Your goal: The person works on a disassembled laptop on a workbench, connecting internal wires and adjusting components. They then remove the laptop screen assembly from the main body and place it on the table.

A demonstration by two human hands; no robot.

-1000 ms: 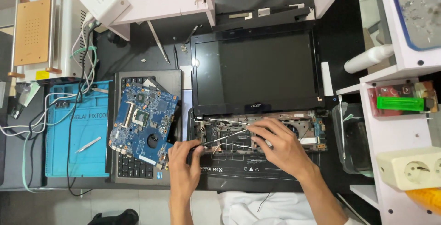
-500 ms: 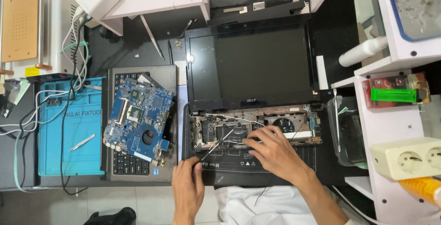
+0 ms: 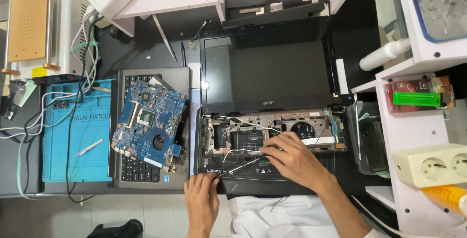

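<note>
Head view: both hands (image 3: 292, 158) work inside opened laptop (image 3: 272, 141).

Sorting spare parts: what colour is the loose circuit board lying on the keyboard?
Blue, seen in the head view: the circuit board lies on the grey keyboard.

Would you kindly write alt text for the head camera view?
Two bare hands work on an opened laptop: the left hand holds a thin tool, the right hand rests inside. A blue circuit board lies on a keyboard alongside.

dark laptop screen (image 3: 266, 72) upright mid-desk, yellow label (image 3: 38, 72) far left
</note>
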